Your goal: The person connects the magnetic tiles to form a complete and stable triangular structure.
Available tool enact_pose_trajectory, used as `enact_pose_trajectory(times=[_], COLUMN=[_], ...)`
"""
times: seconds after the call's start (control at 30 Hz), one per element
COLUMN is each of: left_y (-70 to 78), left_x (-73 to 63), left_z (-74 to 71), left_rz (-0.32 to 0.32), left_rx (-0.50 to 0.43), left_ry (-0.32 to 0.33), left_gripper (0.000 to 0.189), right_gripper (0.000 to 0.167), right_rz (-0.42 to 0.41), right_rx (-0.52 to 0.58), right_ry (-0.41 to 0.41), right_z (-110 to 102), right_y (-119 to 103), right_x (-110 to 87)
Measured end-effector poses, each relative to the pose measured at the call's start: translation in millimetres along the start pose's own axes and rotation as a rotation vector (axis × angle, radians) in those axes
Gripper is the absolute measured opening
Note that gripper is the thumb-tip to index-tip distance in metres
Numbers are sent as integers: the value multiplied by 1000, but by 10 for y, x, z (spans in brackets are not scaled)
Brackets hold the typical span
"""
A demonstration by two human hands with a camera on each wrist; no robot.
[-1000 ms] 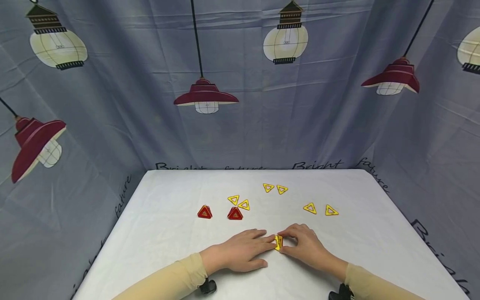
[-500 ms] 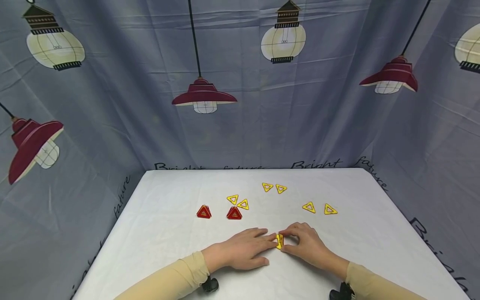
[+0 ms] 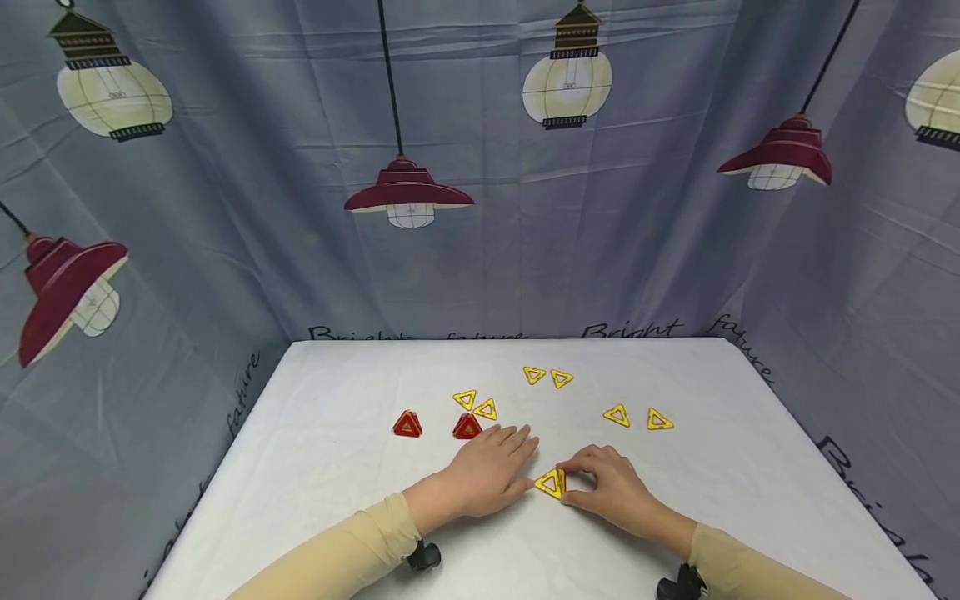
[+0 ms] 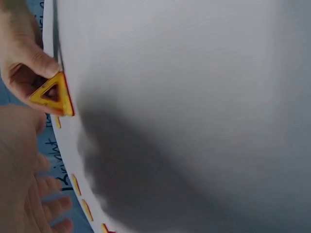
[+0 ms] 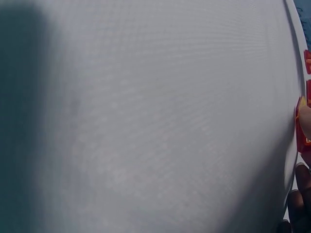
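In the head view my right hand (image 3: 611,492) pinches a yellow triangular tile piece (image 3: 551,483) between thumb and fingers near the front middle of the table. A second face along its right edge is partly hidden by the fingers. In the left wrist view the same piece (image 4: 53,96) shows yellow with a red edge. My left hand (image 3: 483,472) lies to its left with straight, spread fingers; the thumb is at the piece's left corner, and I cannot tell whether it touches. Two red triangular pieces (image 3: 407,423) rest beyond the hands, the right one (image 3: 467,427) just past the left fingertips.
Flat yellow triangle tiles lie in pairs on the white table (image 3: 330,483): one pair (image 3: 485,408) behind the right red piece, another (image 3: 561,378) farther back, a third (image 3: 617,415) to the right. A grey printed curtain (image 3: 480,275) stands behind.
My left hand has drawn back from the piece and swung its fingers away, toward the right red piece. The held piece now shows its full yellow triangle face. The right hand stays in place.
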State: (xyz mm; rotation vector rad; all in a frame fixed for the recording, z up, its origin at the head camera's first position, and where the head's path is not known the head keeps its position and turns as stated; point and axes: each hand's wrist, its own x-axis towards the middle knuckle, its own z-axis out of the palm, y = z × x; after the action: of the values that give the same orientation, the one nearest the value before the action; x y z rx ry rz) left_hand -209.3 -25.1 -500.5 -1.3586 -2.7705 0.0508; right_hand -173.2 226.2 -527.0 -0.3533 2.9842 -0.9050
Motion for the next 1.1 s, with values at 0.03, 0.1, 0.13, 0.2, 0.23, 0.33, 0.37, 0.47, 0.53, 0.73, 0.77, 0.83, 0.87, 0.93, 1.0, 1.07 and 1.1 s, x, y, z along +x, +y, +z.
enact_pose_trajectory(times=[0.03, 0.1, 0.13, 0.2, 0.23, 0.33, 0.37, 0.47, 0.53, 0.73, 0.77, 0.83, 0.87, 0.93, 1.0, 1.07, 1.1], left_y=[3, 15, 25, 50, 63, 109, 122, 156, 169, 171, 169, 166, 165, 165, 164, 164, 164], left_x=[26, 86, 119, 181, 212, 288, 308, 362, 393, 467, 475, 485, 488, 487, 483, 468, 457], left_z=[-13, -23, -22, -17, -11, -6, -7, -8, -5, 22, 25, 27, 25, 19, 12, 8, 5], left_rz=[-43, -118, -152, -217, -247, -343, -375, -451, -490, -560, -567, -571, -567, -548, -517, -477, -456], left_rx=[11, 3, -10, -53, -72, -134, -146, -159, -156, -134, -135, -138, -139, -136, -122, -97, -81], left_ry=[3, 4, -1, -23, -39, -82, -95, -121, -140, -191, -197, -205, -206, -204, -200, -202, -202], left_gripper=[64, 66, 66, 68, 68, 68, 69, 71, 73, 75, 74, 72, 71, 68, 64, 61, 59], right_gripper=[41, 41, 41, 41, 41, 41, 42, 42, 42, 42, 41, 41, 40, 40, 40, 40, 40], right_rz=[6, 15, 21, 27, 26, 15, 9, -8, -9, 9, 9, 8, 7, 4, -1, -7, -11], right_rx=[-1, 1, 0, 0, 0, 4, 4, 3, 1, 15, 18, 21, 20, 18, 15, 14, 17], right_ry=[0, 0, -1, 0, 2, 4, 4, 8, 7, -1, -2, -2, -3, -2, 2, 7, 9], right_z=[4, 8, 9, 16, 19, 25, 29, 34, 33, 16, 14, 8, 7, 6, 4, 1, -3], right_y=[4, 8, 8, 12, 13, 11, 12, 11, 8, -14, -16, -17, -16, -8, 1, 10, 12], right_x=[2, 4, 5, 6, 4, -1, 0, 1, 6, 15, 14, 10, 10, 5, 1, -5, -9])
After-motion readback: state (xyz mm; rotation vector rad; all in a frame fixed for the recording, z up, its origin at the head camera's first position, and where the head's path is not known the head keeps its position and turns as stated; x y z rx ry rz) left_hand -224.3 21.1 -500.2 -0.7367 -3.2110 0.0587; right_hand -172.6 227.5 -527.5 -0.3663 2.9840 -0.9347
